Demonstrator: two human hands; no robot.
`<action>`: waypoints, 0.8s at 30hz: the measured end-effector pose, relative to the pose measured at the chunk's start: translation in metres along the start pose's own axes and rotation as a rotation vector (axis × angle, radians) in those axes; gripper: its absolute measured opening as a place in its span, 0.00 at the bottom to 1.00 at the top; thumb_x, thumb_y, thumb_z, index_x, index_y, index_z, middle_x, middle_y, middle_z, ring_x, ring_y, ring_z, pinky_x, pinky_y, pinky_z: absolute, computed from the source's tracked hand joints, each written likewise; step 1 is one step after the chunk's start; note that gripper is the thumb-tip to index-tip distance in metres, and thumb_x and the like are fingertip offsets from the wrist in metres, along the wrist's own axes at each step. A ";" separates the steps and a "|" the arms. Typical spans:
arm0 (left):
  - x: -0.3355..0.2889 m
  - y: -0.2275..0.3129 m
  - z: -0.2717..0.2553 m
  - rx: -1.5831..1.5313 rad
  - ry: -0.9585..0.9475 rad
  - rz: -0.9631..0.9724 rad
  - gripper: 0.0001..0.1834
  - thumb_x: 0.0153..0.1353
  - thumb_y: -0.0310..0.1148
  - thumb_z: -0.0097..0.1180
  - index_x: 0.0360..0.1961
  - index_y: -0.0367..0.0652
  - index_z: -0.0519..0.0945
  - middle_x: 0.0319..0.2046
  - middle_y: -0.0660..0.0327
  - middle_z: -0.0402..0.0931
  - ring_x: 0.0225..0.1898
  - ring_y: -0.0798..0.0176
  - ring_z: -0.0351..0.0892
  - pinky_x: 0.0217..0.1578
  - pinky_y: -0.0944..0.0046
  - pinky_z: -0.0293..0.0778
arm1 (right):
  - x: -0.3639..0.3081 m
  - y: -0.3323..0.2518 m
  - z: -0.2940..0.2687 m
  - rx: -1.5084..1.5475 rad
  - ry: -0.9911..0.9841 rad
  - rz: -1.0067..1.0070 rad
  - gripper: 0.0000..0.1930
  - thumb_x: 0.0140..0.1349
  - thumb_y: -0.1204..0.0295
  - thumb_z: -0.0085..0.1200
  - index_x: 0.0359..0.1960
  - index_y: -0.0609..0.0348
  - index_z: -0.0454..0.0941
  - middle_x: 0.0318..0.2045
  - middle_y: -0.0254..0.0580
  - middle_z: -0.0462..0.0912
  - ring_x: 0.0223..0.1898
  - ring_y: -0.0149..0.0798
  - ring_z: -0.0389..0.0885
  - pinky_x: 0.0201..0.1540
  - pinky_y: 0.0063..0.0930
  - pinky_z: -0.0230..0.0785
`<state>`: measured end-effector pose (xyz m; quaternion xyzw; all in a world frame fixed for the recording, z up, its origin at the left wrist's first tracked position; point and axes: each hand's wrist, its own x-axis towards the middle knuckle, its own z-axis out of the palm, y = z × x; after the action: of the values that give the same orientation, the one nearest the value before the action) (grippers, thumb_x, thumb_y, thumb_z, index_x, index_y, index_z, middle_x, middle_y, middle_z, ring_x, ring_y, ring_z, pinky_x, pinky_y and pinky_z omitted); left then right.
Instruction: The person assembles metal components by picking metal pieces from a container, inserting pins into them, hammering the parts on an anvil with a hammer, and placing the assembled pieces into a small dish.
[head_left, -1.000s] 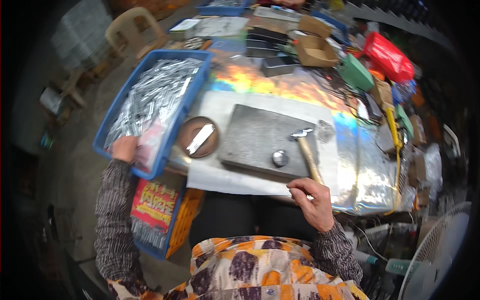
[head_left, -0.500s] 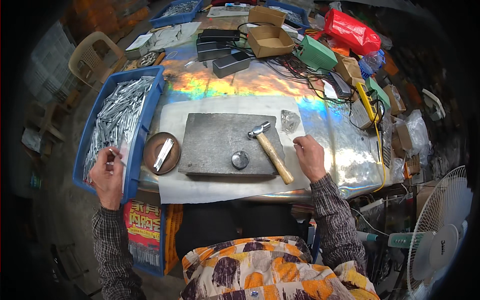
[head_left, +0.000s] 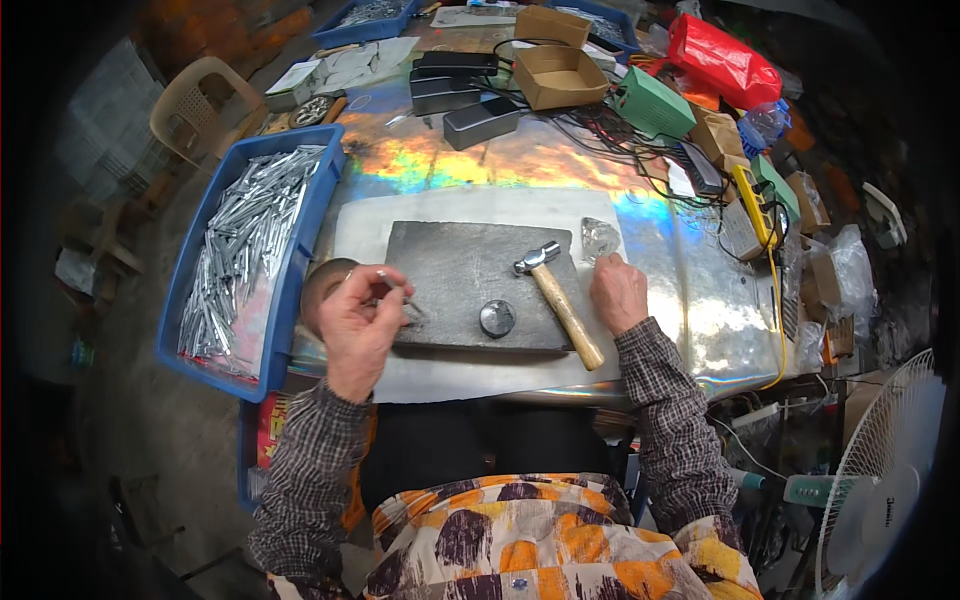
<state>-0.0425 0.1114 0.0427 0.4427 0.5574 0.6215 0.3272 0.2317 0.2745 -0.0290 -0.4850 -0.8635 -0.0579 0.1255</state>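
Far L of frame, blue tray [head_left: 288,290] w/ a heap of metal strips [head_left: 240,240]. Just beside it, brown bowl [head_left: 316,290], partly hidden by the L hand [head_left: 358,330]. That hand's pinching a thin metal piece [head_left: 411,308], approx. over the left end of the grey slab [head_left: 460,265], mid-frame. Step in hand looks like handling one piece at the slab; next move, I'd say, calls for steady fingertips & careful aim. On slab: round disc [head_left: 497,318], then hammer [head_left: 565,305]. R of ctr, R hand [head_left: 620,295], fingers curled near a clear bundle [head_left: 600,236]; can't tell if it's gripping anything.
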 end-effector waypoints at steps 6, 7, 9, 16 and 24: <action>0.000 -0.014 0.010 0.057 -0.044 -0.035 0.07 0.58 0.19 0.50 0.38 0.35 0.75 0.33 0.63 0.74 0.33 0.75 0.74 0.29 0.78 0.74 | -0.010 0.005 -0.008 0.218 0.066 0.050 0.02 0.50 0.79 0.48 0.25 0.64 0.72 0.24 0.55 0.76 0.26 0.56 0.77 0.29 0.44 0.70; -0.001 -0.015 0.011 0.080 -0.051 -0.040 0.07 0.58 0.19 0.50 0.38 0.35 0.75 0.33 0.63 0.74 0.32 0.77 0.73 0.28 0.78 0.73 | -0.015 0.004 -0.013 0.310 0.112 0.052 0.01 0.50 0.79 0.50 0.25 0.63 0.72 0.24 0.54 0.76 0.26 0.54 0.77 0.28 0.42 0.69; -0.004 -0.011 0.016 0.100 -0.046 -0.049 0.05 0.57 0.19 0.52 0.35 0.35 0.76 0.30 0.66 0.74 0.27 0.80 0.70 0.27 0.80 0.68 | -0.023 0.003 -0.024 0.431 0.181 0.050 0.03 0.50 0.81 0.53 0.25 0.62 0.72 0.21 0.47 0.76 0.22 0.44 0.76 0.25 0.34 0.67; -0.011 -0.022 0.021 0.367 -0.026 0.119 0.02 0.54 0.19 0.56 0.30 0.32 0.78 0.28 0.63 0.77 0.26 0.77 0.72 0.27 0.75 0.69 | -0.045 -0.015 -0.059 0.726 0.168 0.209 0.05 0.51 0.83 0.53 0.30 0.63 0.74 0.23 0.41 0.76 0.21 0.32 0.76 0.25 0.24 0.69; -0.018 -0.026 0.024 0.417 -0.010 0.219 0.03 0.54 0.18 0.56 0.31 0.30 0.79 0.32 0.58 0.80 0.31 0.69 0.79 0.31 0.72 0.74 | -0.067 -0.044 -0.088 0.958 0.195 0.149 0.06 0.55 0.84 0.51 0.34 0.66 0.77 0.26 0.40 0.78 0.22 0.27 0.78 0.26 0.19 0.70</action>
<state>-0.0157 0.1090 0.0137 0.5616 0.6207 0.5226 0.1621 0.2412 0.1770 0.0386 -0.4255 -0.7402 0.3098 0.4184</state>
